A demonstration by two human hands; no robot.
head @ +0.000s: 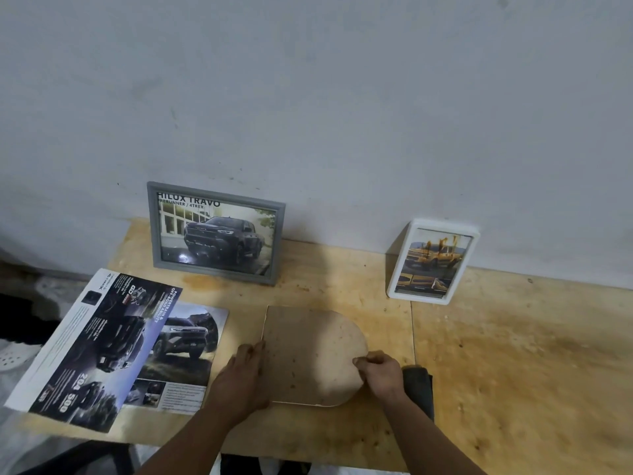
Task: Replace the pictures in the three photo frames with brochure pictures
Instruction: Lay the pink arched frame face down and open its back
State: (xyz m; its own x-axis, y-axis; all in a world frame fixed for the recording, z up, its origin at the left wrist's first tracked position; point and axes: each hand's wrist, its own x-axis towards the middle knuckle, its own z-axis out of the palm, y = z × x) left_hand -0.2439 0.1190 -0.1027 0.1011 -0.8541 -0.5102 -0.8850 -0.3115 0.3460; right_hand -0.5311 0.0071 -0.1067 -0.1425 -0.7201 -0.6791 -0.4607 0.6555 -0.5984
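Note:
An arch-shaped photo frame (308, 354) lies face down on the wooden table (496, 354), its brown backing board up. My left hand (245, 375) rests flat against its left edge. My right hand (380, 371) pinches the rounded right edge between thumb and fingers. A grey frame (215, 233) with a dark pickup picture leans on the wall at the back. A white frame (433, 262) with a yellow vehicle picture leans further right. Two car brochure sheets lie at the left: a large one (92, 347) overlapping a smaller one (185, 358).
A dark object (419, 385) lies just behind my right wrist. The grey wall (342, 97) runs along the table's back. The large brochure overhangs the table's left edge. The table's right half is bare wood with stains.

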